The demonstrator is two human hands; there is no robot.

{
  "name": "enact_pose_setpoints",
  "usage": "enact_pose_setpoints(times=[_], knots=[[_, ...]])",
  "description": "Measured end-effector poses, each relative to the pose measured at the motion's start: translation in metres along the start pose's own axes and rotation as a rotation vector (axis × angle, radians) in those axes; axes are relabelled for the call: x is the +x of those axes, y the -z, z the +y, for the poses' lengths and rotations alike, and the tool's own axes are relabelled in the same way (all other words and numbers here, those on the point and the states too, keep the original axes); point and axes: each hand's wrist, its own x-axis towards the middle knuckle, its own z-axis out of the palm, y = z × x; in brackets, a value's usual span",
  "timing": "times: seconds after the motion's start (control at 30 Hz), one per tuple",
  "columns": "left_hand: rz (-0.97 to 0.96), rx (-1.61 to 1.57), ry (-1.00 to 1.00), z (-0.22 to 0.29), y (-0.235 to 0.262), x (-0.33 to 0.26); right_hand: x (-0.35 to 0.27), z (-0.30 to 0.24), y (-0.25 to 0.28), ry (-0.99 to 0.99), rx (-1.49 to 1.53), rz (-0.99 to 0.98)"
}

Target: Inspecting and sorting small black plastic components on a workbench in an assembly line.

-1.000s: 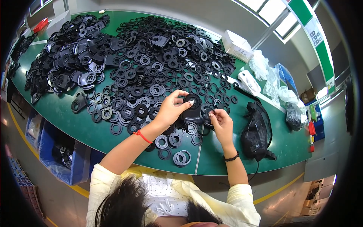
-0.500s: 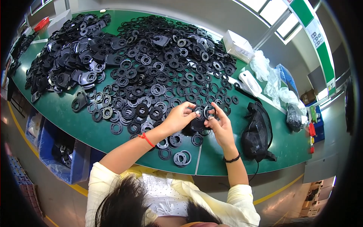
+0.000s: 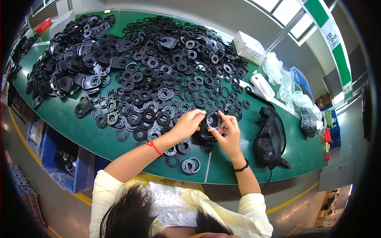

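Observation:
My left hand pinches the edge of a black plastic part just above the table, near its front edge. Against the upper face of that part lies a ring with a shiny rim, gripped by the thumb and fingers of my right hand. Whether the ring is seated in the part or only resting on it, I cannot tell. Loose black rings spread over the table beside my left hand. Closer to me, a few more rings lie stacked near the table's edge.
Black plastic parts form a big heap at the far left. To the right lie a black mesh bag, a white fan-like device, a white box and clear plastic bags. Blue bins stand below the table's left edge.
The ring in my right hand has come over onto the black part and now lies flatter against it. My left fingers have shifted to the part's upper left edge.

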Motion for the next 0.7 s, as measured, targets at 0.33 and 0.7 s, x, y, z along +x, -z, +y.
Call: enact_pose_setpoints(times=[0.33,0.7], knots=[[0.002,0.289,-0.220,0.008,-0.008,-0.010,-0.002,-0.007,-0.003,0.165,-0.252,0.100],[-0.177,0.615,-0.363,0.030,-0.013,-0.022,-0.001,-0.003,0.005,-0.035,0.011,0.040]])
